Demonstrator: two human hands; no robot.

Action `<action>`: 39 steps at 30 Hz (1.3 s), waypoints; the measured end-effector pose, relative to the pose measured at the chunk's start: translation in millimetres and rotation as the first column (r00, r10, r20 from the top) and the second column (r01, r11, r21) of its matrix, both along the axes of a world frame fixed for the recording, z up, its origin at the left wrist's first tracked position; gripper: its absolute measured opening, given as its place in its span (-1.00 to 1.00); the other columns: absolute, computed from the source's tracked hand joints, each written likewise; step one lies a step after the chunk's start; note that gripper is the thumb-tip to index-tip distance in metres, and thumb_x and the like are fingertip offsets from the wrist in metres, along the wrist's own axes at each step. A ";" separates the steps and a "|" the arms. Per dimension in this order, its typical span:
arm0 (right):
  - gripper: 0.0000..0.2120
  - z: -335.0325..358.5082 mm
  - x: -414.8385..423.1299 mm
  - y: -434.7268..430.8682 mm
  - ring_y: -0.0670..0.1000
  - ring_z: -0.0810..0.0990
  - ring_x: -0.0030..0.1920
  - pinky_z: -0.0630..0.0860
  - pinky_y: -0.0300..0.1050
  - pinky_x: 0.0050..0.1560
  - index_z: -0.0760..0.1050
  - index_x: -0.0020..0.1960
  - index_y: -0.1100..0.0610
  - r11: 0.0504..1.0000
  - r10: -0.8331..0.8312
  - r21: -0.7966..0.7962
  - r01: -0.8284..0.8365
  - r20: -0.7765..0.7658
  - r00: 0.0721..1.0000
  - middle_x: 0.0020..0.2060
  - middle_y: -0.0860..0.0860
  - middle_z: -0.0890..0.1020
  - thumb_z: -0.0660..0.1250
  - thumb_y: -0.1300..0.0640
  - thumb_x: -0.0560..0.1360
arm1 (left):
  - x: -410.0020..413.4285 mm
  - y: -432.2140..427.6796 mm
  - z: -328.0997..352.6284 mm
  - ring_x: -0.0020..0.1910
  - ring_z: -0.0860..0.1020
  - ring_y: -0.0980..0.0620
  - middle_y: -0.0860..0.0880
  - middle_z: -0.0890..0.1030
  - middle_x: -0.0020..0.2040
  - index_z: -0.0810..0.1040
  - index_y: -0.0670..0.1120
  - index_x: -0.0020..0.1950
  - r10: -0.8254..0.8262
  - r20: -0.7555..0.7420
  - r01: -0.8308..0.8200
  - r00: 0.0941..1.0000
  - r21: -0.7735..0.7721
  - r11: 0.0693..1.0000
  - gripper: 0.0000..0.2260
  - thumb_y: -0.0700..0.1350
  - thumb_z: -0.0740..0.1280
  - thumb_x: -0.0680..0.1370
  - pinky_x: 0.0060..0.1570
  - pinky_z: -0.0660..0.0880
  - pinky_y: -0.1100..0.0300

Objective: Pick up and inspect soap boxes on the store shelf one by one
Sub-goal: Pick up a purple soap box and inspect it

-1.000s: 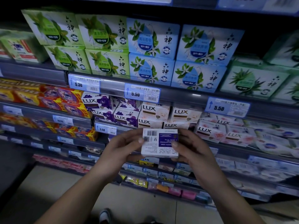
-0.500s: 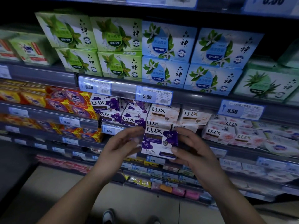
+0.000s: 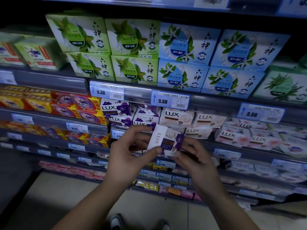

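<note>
A white and purple LUX soap box (image 3: 167, 140) is held between both hands in front of the middle shelf. It is tilted, so its white side panel and its purple-flower front both show. My left hand (image 3: 131, 150) pinches its left end and lower edge. My right hand (image 3: 192, 155) grips its right end, with fingers over the purple flower. Behind it, more purple LUX boxes (image 3: 116, 108) and cream LUX boxes (image 3: 177, 117) are stacked on the same shelf.
Green boxes (image 3: 106, 39) and blue boxes (image 3: 212, 52) fill the shelf above, over price tags (image 3: 170, 101). Red and yellow OMO packs (image 3: 74, 107) lie to the left, pink LUX boxes (image 3: 239, 136) to the right. Lower shelves hold small items; a shoe (image 3: 116, 221) shows on the floor.
One second ago the box showed its barcode back; then it was flipped to its purple front. Now it is turned further, so a white side panel faces me. The view shifted slightly.
</note>
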State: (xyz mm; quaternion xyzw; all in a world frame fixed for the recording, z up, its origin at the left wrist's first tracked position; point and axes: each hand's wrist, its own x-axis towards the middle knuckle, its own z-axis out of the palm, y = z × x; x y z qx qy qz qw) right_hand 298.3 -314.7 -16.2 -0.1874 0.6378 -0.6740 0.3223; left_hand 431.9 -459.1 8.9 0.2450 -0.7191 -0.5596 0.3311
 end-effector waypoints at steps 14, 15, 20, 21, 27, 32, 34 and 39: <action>-0.39 13.1 25.6 -63.4 -0.33 0.35 0.40 0.54 -0.33 0.21 0.23 0.54 -0.24 0.993 0.104 0.087 -0.085 -0.245 0.964 0.44 -0.32 0.32 0.30 0.22 0.62 | -5.7 -57.7 -27.6 0.18 0.48 0.40 0.31 0.46 0.21 0.33 0.19 0.51 0.076 0.189 -0.066 0.979 -0.061 0.996 -0.48 -0.20 0.34 0.62 0.16 0.55 0.30; -0.38 13.3 24.5 -67.3 -0.30 0.34 0.43 0.54 -0.24 0.27 0.21 0.55 -0.24 0.992 0.107 0.095 -0.086 -0.241 0.965 0.46 -0.32 0.30 0.30 0.21 0.62 | -7.3 -60.4 -28.9 0.19 0.45 0.46 0.33 0.45 0.24 0.31 0.17 0.53 0.059 0.206 -0.051 0.977 -0.045 0.998 -0.47 -0.21 0.33 0.63 0.22 0.54 0.25; -0.35 7.9 24.9 -80.1 -0.24 0.33 0.44 0.51 -0.49 0.08 0.16 0.58 -0.20 0.987 0.108 0.136 -0.086 -0.166 0.980 0.53 -0.20 0.30 0.31 0.21 0.62 | -12.1 -66.8 -35.7 0.35 0.45 0.17 0.18 0.47 0.36 0.18 0.12 0.61 -0.017 0.303 0.035 0.953 -0.053 0.998 -0.37 -0.20 0.33 0.61 0.25 0.55 0.05; -0.34 5.8 26.1 -81.9 -0.23 0.34 0.45 0.50 -0.54 0.06 0.16 0.59 -0.17 0.987 0.103 0.135 -0.081 -0.163 0.981 0.53 -0.21 0.29 0.31 0.23 0.61 | -13.3 -67.8 -36.1 0.32 0.46 0.18 0.23 0.47 0.30 0.16 0.12 0.62 -0.022 0.312 0.043 0.950 -0.064 0.997 -0.35 -0.19 0.35 0.61 0.21 0.56 0.01; -0.35 0.2 27.5 -89.6 -0.22 0.40 0.42 0.50 -0.54 0.00 0.18 0.59 -0.11 0.989 0.087 0.137 -0.062 -0.181 0.980 0.55 -0.18 0.27 0.32 0.26 0.61 | -15.5 -79.3 -38.8 0.32 0.51 0.13 0.05 0.51 0.39 0.13 0.17 0.62 -0.053 0.330 0.080 0.942 -0.068 0.994 -0.32 -0.19 0.36 0.60 -0.01 0.61 0.00; -0.52 -1.1 44.7 -86.0 -0.30 0.50 0.25 0.50 -0.47 0.01 0.36 0.45 -0.04 0.987 -0.041 0.130 0.089 -0.338 0.940 0.31 -0.05 0.52 0.32 0.26 0.60 | -2.3 -86.5 -40.1 0.29 0.50 0.27 0.09 0.50 0.38 0.33 0.12 0.53 -0.055 0.236 0.071 0.970 -0.060 0.996 -0.47 -0.21 0.34 0.61 0.03 0.62 0.15; -0.59 1.2 57.3 -93.9 -0.25 0.56 0.14 0.53 -0.36 0.00 0.41 0.39 -0.06 0.984 0.000 0.162 0.068 -0.385 0.923 0.17 -0.06 0.58 0.33 0.21 0.59 | 12.1 -91.6 -40.9 0.10 0.57 0.19 0.03 0.56 0.20 0.44 0.08 0.39 0.069 0.137 -0.056 0.988 -0.095 0.994 -0.59 -0.26 0.34 0.59 -0.11 0.56 0.25; -0.54 9.8 81.3 -142.9 -0.26 0.56 0.17 0.55 -0.38 -0.04 0.32 0.43 -0.14 0.965 0.132 0.261 -0.026 -0.399 0.907 0.26 -0.10 0.54 0.32 0.15 0.60 | 36.8 -123.2 -40.3 0.14 0.45 0.18 0.08 0.36 0.34 0.27 0.09 0.51 0.178 0.166 -0.154 0.970 -0.148 0.977 -0.44 -0.21 0.38 0.58 0.05 0.44 0.25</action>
